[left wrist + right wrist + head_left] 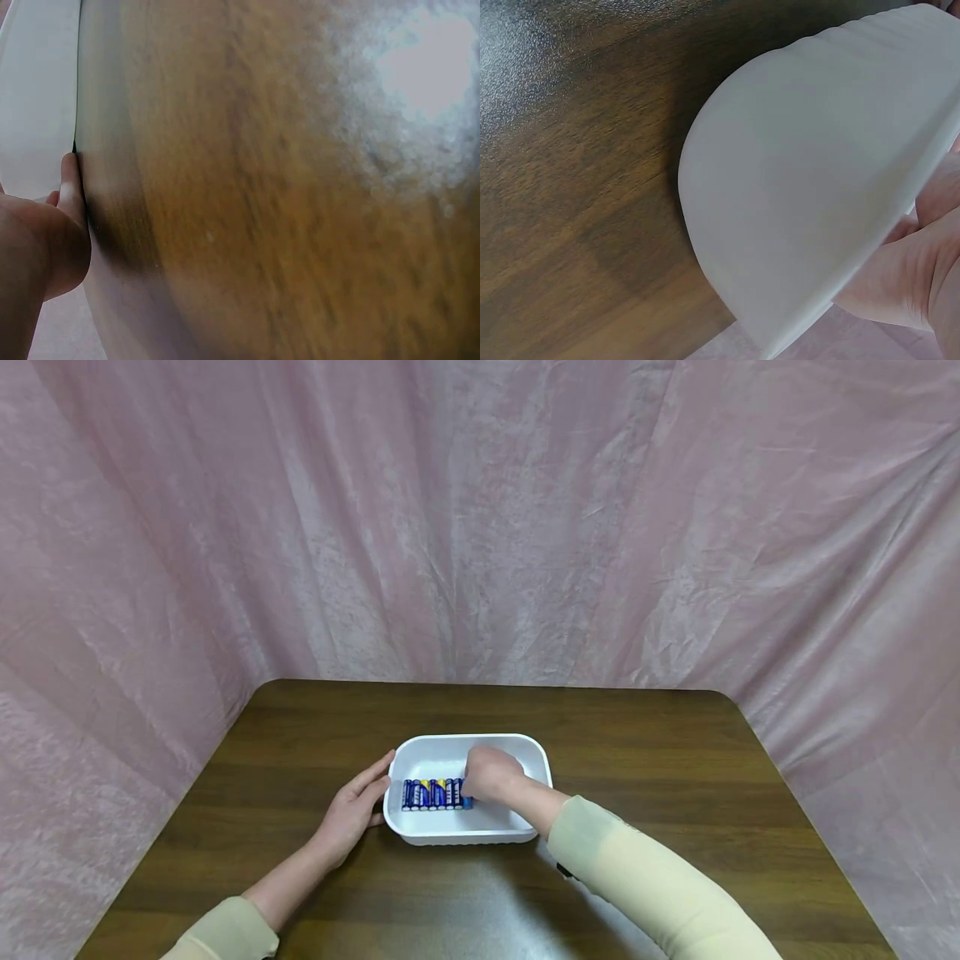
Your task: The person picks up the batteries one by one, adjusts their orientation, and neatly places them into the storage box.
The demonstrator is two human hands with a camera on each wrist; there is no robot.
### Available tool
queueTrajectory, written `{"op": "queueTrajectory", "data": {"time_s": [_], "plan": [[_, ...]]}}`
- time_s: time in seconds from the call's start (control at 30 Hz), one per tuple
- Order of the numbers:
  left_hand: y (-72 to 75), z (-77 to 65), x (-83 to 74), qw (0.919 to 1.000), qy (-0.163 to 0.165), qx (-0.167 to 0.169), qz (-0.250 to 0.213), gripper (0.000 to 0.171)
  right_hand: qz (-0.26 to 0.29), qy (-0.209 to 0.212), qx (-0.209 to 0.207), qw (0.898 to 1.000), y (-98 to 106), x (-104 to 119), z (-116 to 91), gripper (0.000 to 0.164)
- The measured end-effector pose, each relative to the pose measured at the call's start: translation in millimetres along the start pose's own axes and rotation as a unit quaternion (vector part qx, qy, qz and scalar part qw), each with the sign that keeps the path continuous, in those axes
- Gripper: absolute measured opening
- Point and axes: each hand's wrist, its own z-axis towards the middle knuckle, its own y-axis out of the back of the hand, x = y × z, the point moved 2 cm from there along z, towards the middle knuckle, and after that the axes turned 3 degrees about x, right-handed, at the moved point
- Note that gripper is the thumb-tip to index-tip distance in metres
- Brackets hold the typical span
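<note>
A white plastic tray (465,839) stands on the table, with a row of blue and yellow batteries (431,795) lying side by side in its left half. My right hand (493,774) reaches into the tray with curled fingers at the row's right end, where they hold a blue battery (468,802) that is partly covered. In the right wrist view, the tray wall (802,150) hides those fingertips. Against the tray's left side, my left hand (350,814) rests with extended fingers. Part of that hand (45,244) shows beside the wall in the left wrist view.
A brown wood-grain table (637,760) with rounded far corners lies under the tray. Pink curtains (480,527) hang behind it and along both sides. Light glares off the tabletop near the front.
</note>
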Motion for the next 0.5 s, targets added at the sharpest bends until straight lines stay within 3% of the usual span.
{"op": "queueTrajectory", "data": {"time_s": [0.5], "plan": [[0.1,0.5,-1.5,1.0000,-0.001,-0.001,0.006,0.049,0.010,0.014,0.000,1.000,0.0,-1.6,3.1,0.039]]}}
